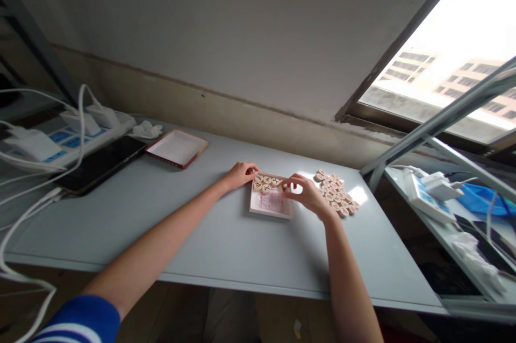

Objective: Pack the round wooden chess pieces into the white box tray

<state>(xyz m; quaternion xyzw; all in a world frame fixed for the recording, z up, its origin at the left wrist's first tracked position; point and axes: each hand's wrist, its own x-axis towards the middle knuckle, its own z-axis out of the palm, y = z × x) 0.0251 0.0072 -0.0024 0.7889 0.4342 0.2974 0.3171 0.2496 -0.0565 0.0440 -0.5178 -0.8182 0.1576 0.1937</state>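
A shallow white box [271,215] lies on the desk, with several round wooden xiangqi pieces [266,188] in its far part and a paper with pink print [271,201] showing on its bottom. My left hand [241,175] is closed on the box's far left corner, fingers curled over the rim. Over the right side of the box, my right hand [304,191] pinches a xiangqi piece, mostly hidden by the fingertips. To the right of that hand, many more xiangqi pieces [338,196] lie in a loose group on the desk.
The box lid [177,148] lies upturned at the left of the grey desk [226,241]. Beside it are a black phone-like device [107,163], a power strip [76,141] with chargers and white cables. A metal frame [427,133] and another power strip [429,198] stand at right.
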